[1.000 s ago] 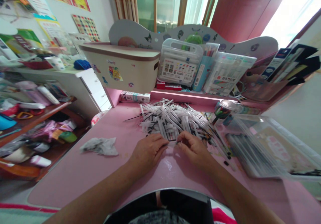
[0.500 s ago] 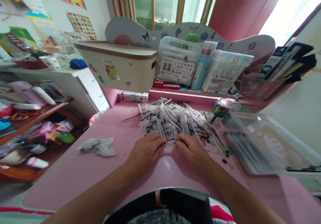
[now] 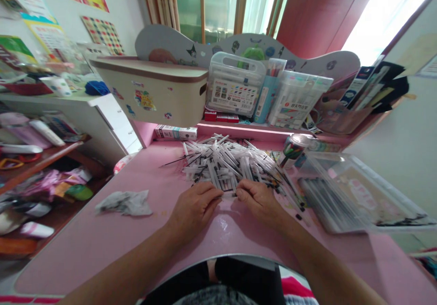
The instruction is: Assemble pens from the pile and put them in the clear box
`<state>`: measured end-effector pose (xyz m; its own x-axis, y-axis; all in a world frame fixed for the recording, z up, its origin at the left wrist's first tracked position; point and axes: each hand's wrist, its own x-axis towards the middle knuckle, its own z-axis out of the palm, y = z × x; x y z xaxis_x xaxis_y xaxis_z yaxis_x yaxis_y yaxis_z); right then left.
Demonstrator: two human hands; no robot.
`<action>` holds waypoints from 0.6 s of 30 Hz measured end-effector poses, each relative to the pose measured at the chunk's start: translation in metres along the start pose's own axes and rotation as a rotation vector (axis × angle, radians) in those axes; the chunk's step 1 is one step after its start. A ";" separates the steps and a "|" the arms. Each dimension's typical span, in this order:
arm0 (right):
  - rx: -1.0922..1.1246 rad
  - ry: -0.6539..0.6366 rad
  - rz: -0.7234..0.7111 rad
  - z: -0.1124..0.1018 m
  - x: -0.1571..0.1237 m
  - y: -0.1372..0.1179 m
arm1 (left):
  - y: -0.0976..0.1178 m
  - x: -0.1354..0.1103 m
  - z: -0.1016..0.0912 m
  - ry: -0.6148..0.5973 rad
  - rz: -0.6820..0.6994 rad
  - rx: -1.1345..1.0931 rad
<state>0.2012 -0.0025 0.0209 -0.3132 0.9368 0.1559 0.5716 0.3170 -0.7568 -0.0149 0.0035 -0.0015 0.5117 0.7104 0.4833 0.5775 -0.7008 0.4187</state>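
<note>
Close to the near side of the pile, my left hand (image 3: 198,205) and my right hand (image 3: 256,199) face each other with fingers pinched. Between them runs a pale, see-through pen (image 3: 228,195), its left end in the left fingertips and its dark right end in the right ones. Much of it is hidden by the fingers. Just beyond lies a heap of pen parts (image 3: 221,157), mostly white and clear tubes with thin black pieces among them.
A crumpled tissue (image 3: 124,203) lies left on the pink desk (image 3: 85,246). To the right are a clear plastic case (image 3: 336,205) with dark pens and a can of pens (image 3: 294,148). A lidded cream box (image 3: 153,93) and a marker case (image 3: 235,84) line the shelf.
The view has shifted slightly, so the desk things sit a little further left. My hands keep their pinch on the pen, with hardly any movement against the desk.
</note>
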 end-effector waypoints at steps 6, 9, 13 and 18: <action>-0.609 -0.009 0.256 -0.064 0.006 0.016 | 0.007 0.000 -0.008 0.124 -0.236 -0.250; -0.823 -0.132 0.477 -0.078 0.004 0.029 | 0.010 0.002 -0.010 0.180 -0.425 -0.558; -0.907 -0.233 0.554 -0.076 0.000 0.036 | 0.013 0.009 -0.012 0.299 -0.609 -0.911; -0.908 -0.243 0.526 -0.068 -0.001 0.037 | 0.011 0.014 -0.010 0.335 -0.764 -1.151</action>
<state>0.2744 0.0180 0.0363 0.0514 0.9649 -0.2575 0.9964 -0.0323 0.0779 -0.0082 0.0053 0.0176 0.0488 0.9973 -0.0546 -0.2758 0.0660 0.9589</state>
